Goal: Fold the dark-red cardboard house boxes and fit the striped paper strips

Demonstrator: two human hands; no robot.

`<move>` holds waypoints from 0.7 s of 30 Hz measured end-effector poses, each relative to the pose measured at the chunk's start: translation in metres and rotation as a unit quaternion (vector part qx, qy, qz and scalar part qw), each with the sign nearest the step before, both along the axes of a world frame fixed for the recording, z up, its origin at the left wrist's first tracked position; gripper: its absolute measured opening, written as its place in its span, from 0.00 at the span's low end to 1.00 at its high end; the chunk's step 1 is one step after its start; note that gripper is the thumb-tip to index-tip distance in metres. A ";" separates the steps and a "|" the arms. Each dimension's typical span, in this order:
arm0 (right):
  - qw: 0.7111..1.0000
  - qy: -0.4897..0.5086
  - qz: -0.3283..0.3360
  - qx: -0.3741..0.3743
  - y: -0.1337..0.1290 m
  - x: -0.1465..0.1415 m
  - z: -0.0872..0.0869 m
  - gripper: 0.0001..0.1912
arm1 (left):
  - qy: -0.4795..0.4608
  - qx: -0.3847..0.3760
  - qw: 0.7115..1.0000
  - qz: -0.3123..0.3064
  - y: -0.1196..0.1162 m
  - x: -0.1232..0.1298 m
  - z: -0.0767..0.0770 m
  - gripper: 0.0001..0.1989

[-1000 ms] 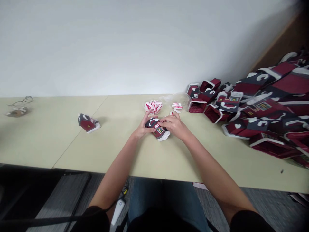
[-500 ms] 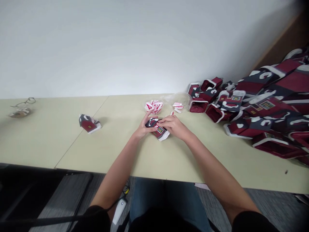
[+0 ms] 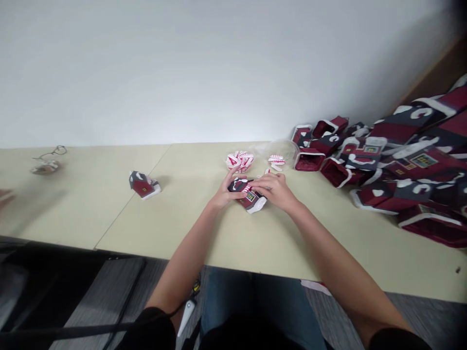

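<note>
A small dark red toy house [image 3: 249, 203] with a dark roof, white trim and a yellow-paned window lies tilted on the table in front of me. My left hand [image 3: 223, 195] grips it from the left, thumb across the front and fingers behind. On its roof side shows a red-and-white striped piece [image 3: 247, 188]. The bunched fingertips of my right hand [image 3: 276, 191] are on this piece, partly covering it. Behind my hands, a clear bag of striped pieces [image 3: 240, 160] lies near a clear plastic container [image 3: 282, 151] with more striped pieces.
Another similar house [image 3: 144, 185] stands to the left. A large pile of red houses [image 3: 397, 160] fills the right side. Glasses [image 3: 54, 151] and a small blurred object [image 3: 45, 167] lie far left. Another person's blurred hand [image 3: 5, 197] reaches in at the left edge.
The view has shifted slightly, so everything sits further right. More of the striped piece shows under my right fingertips. Another person's hand has appeared at the left edge.
</note>
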State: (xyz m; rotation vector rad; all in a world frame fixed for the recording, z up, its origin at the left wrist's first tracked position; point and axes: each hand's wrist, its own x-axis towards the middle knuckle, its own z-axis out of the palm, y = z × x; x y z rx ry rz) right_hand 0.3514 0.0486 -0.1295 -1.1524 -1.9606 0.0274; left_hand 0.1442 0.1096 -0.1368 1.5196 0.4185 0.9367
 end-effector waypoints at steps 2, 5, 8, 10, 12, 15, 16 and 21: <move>0.999 -0.042 -0.019 0.003 -0.007 0.000 0.002 0.13 | -0.004 -0.007 1.000 0.005 -0.001 0.000 -0.001 0.55; 0.996 -0.080 -0.040 0.015 -0.017 -0.003 0.004 0.16 | -0.005 -0.007 1.000 0.017 -0.007 0.000 -0.001 0.53; 0.994 -0.090 -0.051 0.025 -0.023 -0.005 0.005 0.20 | -0.010 0.023 0.999 0.027 -0.014 -0.001 0.000 0.48; 0.995 -0.084 -0.050 0.035 -0.024 -0.005 0.004 0.21 | -0.009 0.046 0.998 0.032 -0.017 -0.001 0.000 0.45; 0.995 -0.079 -0.047 0.041 -0.024 -0.005 0.002 0.21 | -0.007 0.061 0.997 0.037 -0.018 0.000 0.000 0.44; 0.995 -0.079 -0.052 0.041 -0.024 -0.004 -0.002 0.20 | 0.000 0.070 0.997 0.040 -0.018 0.002 -0.003 0.46; 0.995 -0.078 -0.055 0.041 -0.024 -0.004 -0.004 0.20 | 0.001 0.069 0.997 0.040 -0.018 0.003 -0.003 0.47; 0.995 -0.050 -0.061 0.064 -0.026 -0.008 -0.011 0.18 | -0.008 0.072 0.996 0.061 -0.018 0.005 -0.008 0.45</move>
